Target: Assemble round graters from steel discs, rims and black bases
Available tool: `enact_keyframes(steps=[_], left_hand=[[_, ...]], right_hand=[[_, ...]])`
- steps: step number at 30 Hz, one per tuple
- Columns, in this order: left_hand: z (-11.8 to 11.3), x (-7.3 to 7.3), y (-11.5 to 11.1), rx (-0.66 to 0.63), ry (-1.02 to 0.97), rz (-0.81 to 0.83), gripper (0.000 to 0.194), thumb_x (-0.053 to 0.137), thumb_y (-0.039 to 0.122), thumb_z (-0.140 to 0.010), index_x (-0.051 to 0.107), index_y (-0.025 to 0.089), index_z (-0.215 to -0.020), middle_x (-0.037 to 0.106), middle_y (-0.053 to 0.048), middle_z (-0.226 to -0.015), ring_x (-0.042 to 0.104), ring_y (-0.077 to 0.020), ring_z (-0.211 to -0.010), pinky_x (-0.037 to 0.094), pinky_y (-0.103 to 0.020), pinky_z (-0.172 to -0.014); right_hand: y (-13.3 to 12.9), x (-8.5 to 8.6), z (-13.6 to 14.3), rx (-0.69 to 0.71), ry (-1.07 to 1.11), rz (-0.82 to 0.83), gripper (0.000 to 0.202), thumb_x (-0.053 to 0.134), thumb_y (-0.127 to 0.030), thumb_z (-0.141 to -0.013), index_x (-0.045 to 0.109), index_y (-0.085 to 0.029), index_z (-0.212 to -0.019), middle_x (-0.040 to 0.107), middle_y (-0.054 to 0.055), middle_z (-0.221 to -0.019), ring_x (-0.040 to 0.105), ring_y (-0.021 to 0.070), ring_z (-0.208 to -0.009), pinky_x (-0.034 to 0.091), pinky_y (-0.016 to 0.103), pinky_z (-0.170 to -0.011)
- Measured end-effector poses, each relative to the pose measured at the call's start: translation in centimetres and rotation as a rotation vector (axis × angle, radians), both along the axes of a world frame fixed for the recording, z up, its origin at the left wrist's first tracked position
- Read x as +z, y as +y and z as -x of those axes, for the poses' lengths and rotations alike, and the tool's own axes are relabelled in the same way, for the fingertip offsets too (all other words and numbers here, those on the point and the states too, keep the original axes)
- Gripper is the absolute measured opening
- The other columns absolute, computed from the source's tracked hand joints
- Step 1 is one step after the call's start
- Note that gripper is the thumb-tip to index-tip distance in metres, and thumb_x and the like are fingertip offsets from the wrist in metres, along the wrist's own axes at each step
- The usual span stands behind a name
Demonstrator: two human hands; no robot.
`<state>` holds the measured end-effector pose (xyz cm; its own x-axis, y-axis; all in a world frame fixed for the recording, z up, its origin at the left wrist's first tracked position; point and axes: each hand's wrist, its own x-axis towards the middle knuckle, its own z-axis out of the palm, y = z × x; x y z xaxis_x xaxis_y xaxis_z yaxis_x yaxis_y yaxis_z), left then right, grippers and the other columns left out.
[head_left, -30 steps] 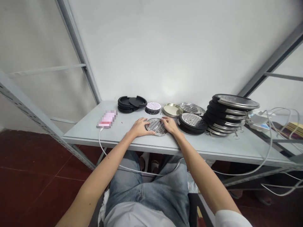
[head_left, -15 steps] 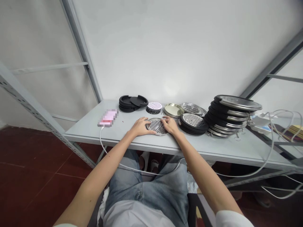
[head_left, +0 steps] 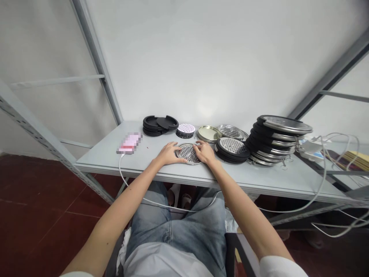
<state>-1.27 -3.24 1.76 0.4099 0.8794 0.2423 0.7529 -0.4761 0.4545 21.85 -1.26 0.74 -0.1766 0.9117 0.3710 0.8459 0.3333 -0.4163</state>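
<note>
A round metal grater disc [head_left: 188, 153] with a shiny rim and a patterned, perforated face lies flat on the grey table in front of me. My left hand [head_left: 168, 154] grips its left edge, thumb along the near side and fingers along the far side. From the right, my right hand [head_left: 204, 152] holds the disc, fingertips resting on its face and rim; part of the disc is hidden beneath it. Just right of that hand is a stack of black rings topped by a perforated metal disc [head_left: 233, 146].
Behind my hands stand black rings [head_left: 150, 127], small perforated discs [head_left: 186, 129], a gold-toned lid [head_left: 209, 133] and a metal grater disc [head_left: 230, 131]. A tall stack of black and metal rounds [head_left: 268, 140] is at right. A phone [head_left: 129, 142] with a white cable lies left.
The view has shifted slightly, so everything sits a little further left. Both hands stay on the disc, with hardly any visible change in their hold.
</note>
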Motion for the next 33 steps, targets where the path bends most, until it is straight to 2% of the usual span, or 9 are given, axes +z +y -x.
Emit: enact_keyframes(steps=[5,7,10,14,17,20,23,29,33], left_hand=[[0.0,0.0,0.0,-0.001,-0.005,0.010,0.088,0.073,0.076,-0.058,0.067,0.019,-0.124,0.044,-0.015,-0.150,0.037,-0.0357,-0.141,0.030,-0.045,-0.117],[0.0,-0.1,0.1,0.015,-0.010,0.012,0.089,0.071,0.078,-0.059,0.066,0.018,-0.125,0.043,-0.016,-0.151,0.036,-0.0358,-0.141,0.030,-0.045,-0.117],[-0.1,-0.3,0.4,0.095,-0.014,0.011,0.090,0.068,0.080,-0.061,0.065,0.018,-0.126,0.043,-0.017,-0.150,0.033,-0.0368,-0.143,0.028,-0.046,-0.117],[-0.2,-0.5,0.6,0.173,-0.011,-0.007,0.092,0.064,0.080,-0.065,0.062,0.014,-0.128,0.044,-0.019,-0.148,0.032,-0.0365,-0.143,0.029,-0.044,-0.117],[-0.1,-0.4,0.6,0.137,-0.015,-0.050,0.088,0.065,0.076,-0.069,0.058,0.015,-0.131,0.051,-0.018,-0.142,0.040,-0.0340,-0.137,0.032,-0.042,-0.114],[0.0,-0.1,0.5,0.069,-0.017,-0.081,0.094,0.071,0.073,-0.065,0.050,0.018,-0.138,0.057,-0.014,-0.136,0.047,-0.0334,-0.131,0.036,-0.043,-0.112],[0.0,0.0,0.5,0.056,-0.018,-0.084,0.099,0.075,0.071,-0.060,0.047,0.019,-0.140,0.056,-0.014,-0.137,0.048,-0.0346,-0.130,0.036,-0.045,-0.111],[0.2,-0.3,0.4,0.056,-0.081,-0.090,0.093,0.076,0.068,-0.062,0.049,0.020,-0.138,0.057,-0.013,-0.137,0.050,-0.0339,-0.129,0.039,-0.044,-0.109],[0.3,-0.4,0.5,0.033,-0.109,-0.116,0.093,0.079,0.062,-0.063,0.048,0.021,-0.140,0.059,-0.011,-0.136,0.050,-0.0338,-0.129,0.040,-0.043,-0.109]], right_hand=[[0.4,-0.7,-0.4,-0.016,0.099,0.042,0.048,0.038,-0.043,-0.097,0.078,-0.019,-0.091,0.062,0.009,-0.132,0.056,0.0281,-0.122,0.040,0.040,-0.107],[0.6,-0.9,-0.6,-0.009,0.139,0.007,0.049,0.035,-0.042,-0.098,0.077,-0.017,-0.099,0.060,0.012,-0.134,0.053,0.0278,-0.127,0.038,0.040,-0.109],[0.9,-1.2,-0.7,-0.037,0.198,-0.094,0.050,0.034,-0.041,-0.098,0.072,-0.013,-0.113,0.059,0.017,-0.134,0.051,0.0265,-0.128,0.036,0.039,-0.110],[0.9,-1.5,-0.6,-0.071,0.227,-0.124,0.047,0.036,-0.039,-0.097,0.068,-0.010,-0.117,0.065,0.018,-0.124,0.058,0.0264,-0.120,0.040,0.039,-0.106],[0.8,-1.4,-0.5,-0.089,0.196,-0.066,0.044,0.041,-0.038,-0.096,0.067,-0.012,-0.119,0.068,0.017,-0.120,0.060,0.0277,-0.117,0.043,0.040,-0.104],[0.5,-1.1,-0.4,-0.074,0.192,-0.013,0.043,0.044,-0.039,-0.095,0.066,-0.012,-0.121,0.070,0.016,-0.117,0.064,0.0284,-0.113,0.046,0.040,-0.100],[0.3,-0.7,-0.4,-0.041,0.213,0.008,0.041,0.046,-0.039,-0.094,0.068,-0.015,-0.118,0.072,0.014,-0.115,0.066,0.0281,-0.110,0.048,0.040,-0.097],[0.0,-0.6,-0.5,0.008,0.259,0.013,0.037,0.054,-0.043,-0.090,0.072,-0.018,-0.111,0.073,0.010,-0.113,0.066,0.0277,-0.110,0.048,0.041,-0.098],[-0.1,-0.6,-0.5,0.055,0.297,-0.029,0.031,0.057,-0.038,-0.088,0.074,-0.019,-0.106,0.074,0.008,-0.110,0.067,0.0263,-0.107,0.048,0.040,-0.098]])
